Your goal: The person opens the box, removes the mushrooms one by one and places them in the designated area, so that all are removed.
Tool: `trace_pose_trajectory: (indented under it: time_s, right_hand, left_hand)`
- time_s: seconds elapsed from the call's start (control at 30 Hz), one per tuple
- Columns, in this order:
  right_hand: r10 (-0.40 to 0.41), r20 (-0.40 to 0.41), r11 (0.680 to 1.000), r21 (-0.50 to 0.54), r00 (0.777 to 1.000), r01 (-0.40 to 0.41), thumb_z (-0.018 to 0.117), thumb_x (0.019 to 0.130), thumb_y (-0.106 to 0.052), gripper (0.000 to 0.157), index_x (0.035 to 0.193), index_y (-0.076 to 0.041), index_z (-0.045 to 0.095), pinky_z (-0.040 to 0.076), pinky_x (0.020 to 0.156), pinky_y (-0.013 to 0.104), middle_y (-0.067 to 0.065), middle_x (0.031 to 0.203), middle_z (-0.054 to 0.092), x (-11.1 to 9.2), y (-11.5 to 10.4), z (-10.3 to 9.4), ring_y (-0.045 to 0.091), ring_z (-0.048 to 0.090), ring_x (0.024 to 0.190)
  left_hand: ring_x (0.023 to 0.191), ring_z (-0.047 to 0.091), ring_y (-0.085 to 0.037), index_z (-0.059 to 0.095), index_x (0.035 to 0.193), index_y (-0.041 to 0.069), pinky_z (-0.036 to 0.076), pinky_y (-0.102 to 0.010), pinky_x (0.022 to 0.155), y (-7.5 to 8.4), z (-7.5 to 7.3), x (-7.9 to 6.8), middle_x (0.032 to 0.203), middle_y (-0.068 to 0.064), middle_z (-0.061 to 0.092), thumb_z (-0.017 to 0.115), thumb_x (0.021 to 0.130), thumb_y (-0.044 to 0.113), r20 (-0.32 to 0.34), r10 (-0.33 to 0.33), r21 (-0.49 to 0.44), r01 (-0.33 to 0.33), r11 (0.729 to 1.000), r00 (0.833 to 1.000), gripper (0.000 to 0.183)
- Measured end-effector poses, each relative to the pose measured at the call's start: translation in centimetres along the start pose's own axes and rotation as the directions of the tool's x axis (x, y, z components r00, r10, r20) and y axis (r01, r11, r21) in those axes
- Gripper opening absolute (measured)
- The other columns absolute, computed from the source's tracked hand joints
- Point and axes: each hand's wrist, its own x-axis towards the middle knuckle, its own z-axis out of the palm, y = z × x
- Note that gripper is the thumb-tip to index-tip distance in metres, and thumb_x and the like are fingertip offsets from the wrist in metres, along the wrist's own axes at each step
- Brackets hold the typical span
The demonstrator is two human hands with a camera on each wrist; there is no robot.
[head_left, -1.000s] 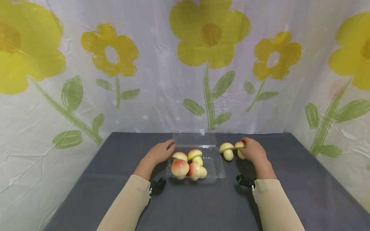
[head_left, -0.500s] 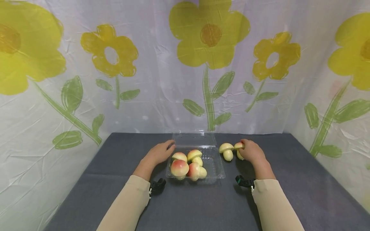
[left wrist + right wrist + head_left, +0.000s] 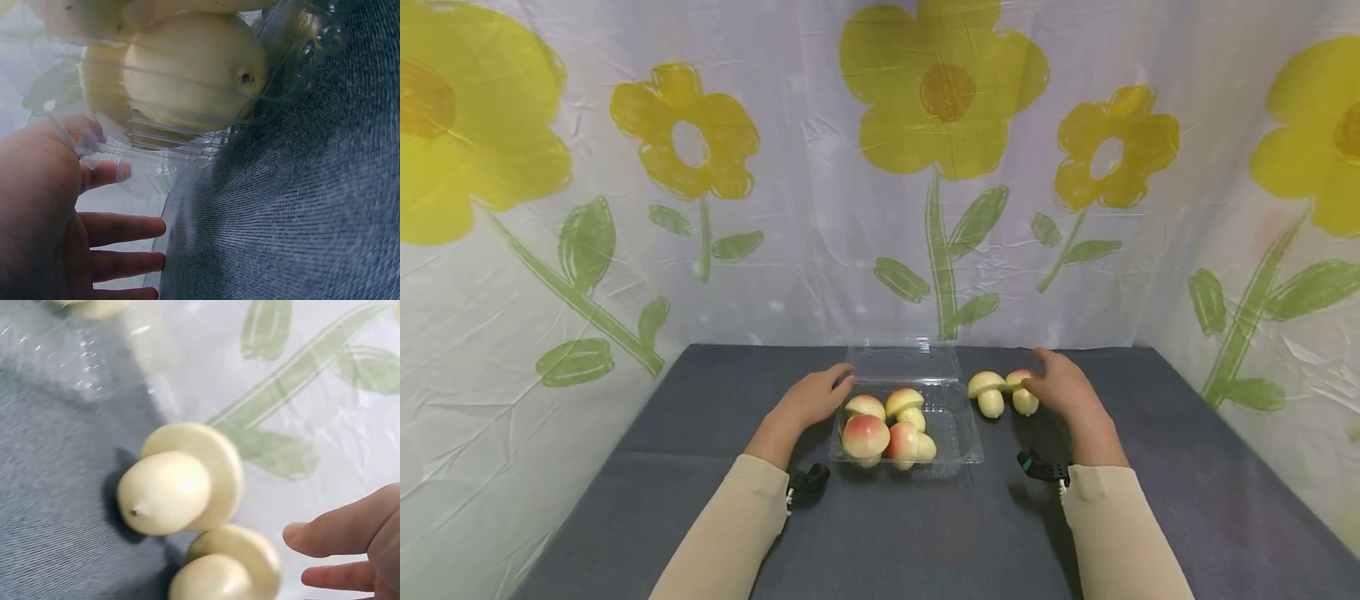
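Observation:
Two toy mushrooms, a left one and a right one, stand side by side on the dark cloth. They have pale stems and yellow-red caps. Beside the right one is my right hand; in the right wrist view a gap shows between its thumb and the nearer mushroom. A clear plastic clamshell box holds several more mushrooms in its left half. At the box's left side my left hand has its fingers stretched out, the fingertips right at the clear plastic edge.
The box's clear lid is folded back behind it, towards the flowered curtain at the rear of the table. Dark grey cloth covers the table. Both wrists wear black straps.
My right hand has let go of the right mushroom and moved slightly right, its fingers spreading. That mushroom now stands fully in sight. The left hand and the box have stayed put.

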Motion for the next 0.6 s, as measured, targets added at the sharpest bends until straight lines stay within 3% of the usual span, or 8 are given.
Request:
trace_pose_trajectory:
  time_s: [0.27,0.6]
  right_hand:
    - [-0.011,-0.01,1.0,0.019,1.0,0.011,0.066,0.103,-0.029,0.075,0.159,0.004,0.029,0.036,0.107,0.072,0.034,0.157,0.03,-1.0,-1.8,-1.4,0.057,0.03,0.141]
    - [-0.091,-0.012,0.996,0.024,0.996,0.091,0.069,0.1,-0.025,0.075,0.159,0.001,0.031,0.034,0.11,0.071,0.031,0.159,0.03,-2.1,-4.7,-2.2,0.053,0.028,0.144]
  left_hand:
    - [0.14,0.046,-0.04,0.044,0.157,0.014,0.039,-0.062,0.112,-0.1,0.0,0.1,0.154,-0.015,0.049,0.042,0.111,0.042,0.004,0.002,0.004,-0.002,1.0,1.0,0.054]
    - [0.139,0.047,-0.04,0.043,0.158,0.014,0.039,-0.062,0.113,-0.2,0.1,0.3,0.154,-0.015,0.049,0.042,0.111,0.042,0.004,0.007,-0.005,-0.007,1.0,1.0,0.054]
